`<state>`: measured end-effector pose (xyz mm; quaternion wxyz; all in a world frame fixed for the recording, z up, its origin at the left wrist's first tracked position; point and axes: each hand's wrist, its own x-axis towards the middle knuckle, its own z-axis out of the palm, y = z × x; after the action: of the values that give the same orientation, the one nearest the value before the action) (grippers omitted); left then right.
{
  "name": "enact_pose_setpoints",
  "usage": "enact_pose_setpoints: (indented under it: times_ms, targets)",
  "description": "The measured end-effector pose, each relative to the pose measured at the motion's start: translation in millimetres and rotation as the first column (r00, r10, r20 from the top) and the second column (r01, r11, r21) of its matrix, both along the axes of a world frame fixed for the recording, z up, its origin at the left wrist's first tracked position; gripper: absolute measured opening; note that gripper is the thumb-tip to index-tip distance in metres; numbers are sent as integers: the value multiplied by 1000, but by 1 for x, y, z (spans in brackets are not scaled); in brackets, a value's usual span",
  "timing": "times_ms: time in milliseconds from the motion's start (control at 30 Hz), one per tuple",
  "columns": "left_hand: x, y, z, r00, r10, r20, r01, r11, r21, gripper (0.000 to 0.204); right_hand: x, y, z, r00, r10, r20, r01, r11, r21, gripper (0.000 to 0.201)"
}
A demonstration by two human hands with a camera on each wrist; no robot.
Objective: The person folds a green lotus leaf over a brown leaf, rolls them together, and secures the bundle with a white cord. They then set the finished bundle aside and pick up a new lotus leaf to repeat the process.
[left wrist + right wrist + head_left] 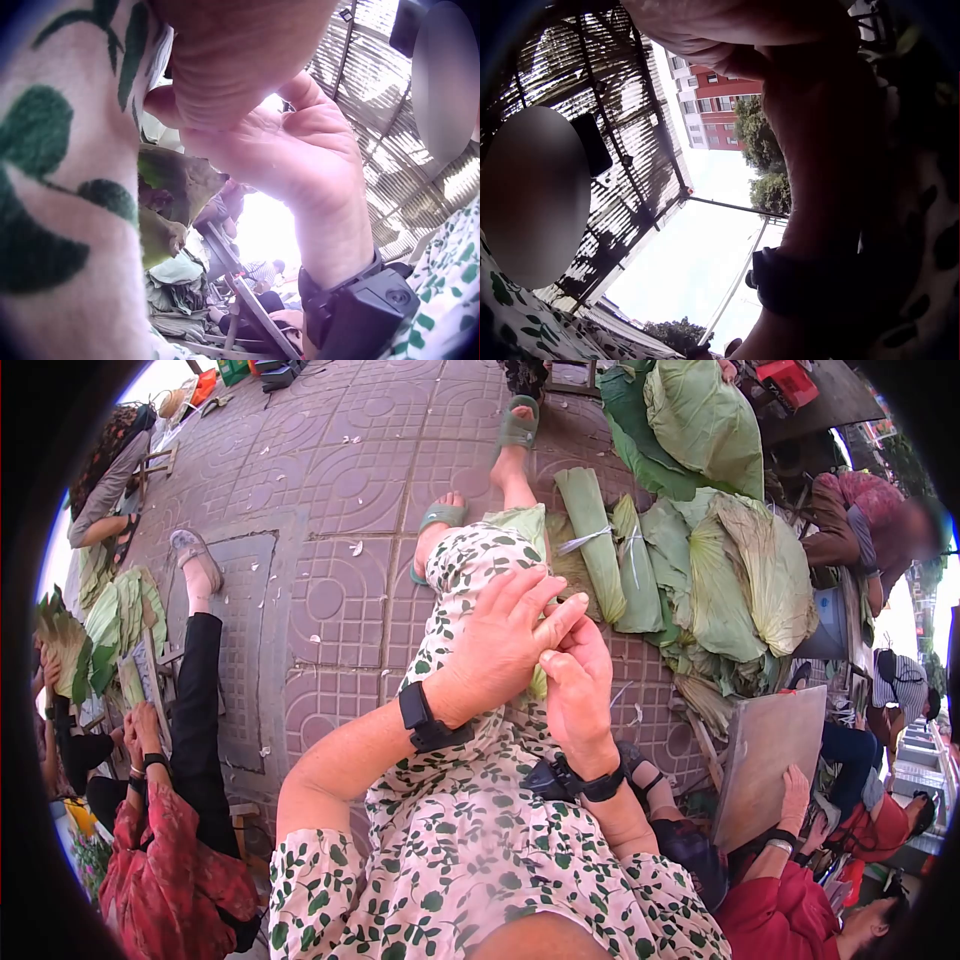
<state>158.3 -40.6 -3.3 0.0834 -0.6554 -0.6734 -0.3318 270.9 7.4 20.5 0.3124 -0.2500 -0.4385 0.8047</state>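
Over the lap, my left hand (500, 635) lies palm down with its fingers extended, across my right hand (580, 695). My right hand has its thumb bent against the left hand's thumb side; its other fingers are partly hidden under the left hand. In the left wrist view the right hand's palm (315, 150) shows beneath the left hand (247, 52), with no object between them. A bit of green leaf (540, 682) peeks out just below the hands. The leaf edge (176, 184) looks torn and brownish in the left wrist view. Both wrists wear black bands.
Right of my legs lie leaf bundles (592, 545) tied with white string and a stack of large dried leaves (740, 575). A wooden board (770, 760) leans beside a person at lower right. Another person sits at left near leaves (125, 620). Purple paving tiles (345, 595) stretch ahead.
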Motion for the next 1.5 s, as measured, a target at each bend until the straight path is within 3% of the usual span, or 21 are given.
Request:
enact_pose_setpoints:
  times_ms: [400, 633, 700, 800, 1033, 1300, 1400, 1500]
  targets:
    - [4, 3, 2, 1000, 5, 23, -5, 1000, -12, 55, -7, 3, -1, 997, -17, -72, 13, 998, -55, 40]
    - [5, 0, 7, 1000, -19, -2, 19, 998, -68, 57, 0, 3, 0, 997, -2, -71, -5, 994, -108, 47]
    - [4, 0, 6, 999, -32, 23, 33, 998, -50, 57, 2, -1, -5, 1000, -13, -25, 12, 1000, -29, 49]
    - [2, -1, 5, 997, -48, 61, 50, 998, -27, 55, 5, -1, -1, 999, 11, -40, -16, 995, -102, 48]
    - [6, 0, -4, 1000, -15, -20, 15, 1000, -12, 53, 3, 1, -10, 999, -15, -50, 10, 995, -102, 42]
    - [4, -2, -1, 999, -50, 12, 50, 996, -71, 58, 6, 5, -9, 992, 61, -112, -72, 992, -100, 46]
    - [3, -2, 1, 996, -89, 28, 91, 993, -73, 61, 4, -3, -15, 998, -38, -56, 33, 996, -88, 49]
    - [2, -2, 1, 992, -114, 55, 118, 991, -59, 64, 7, -4, -12, 998, -33, -54, 27, 993, -119, 50]
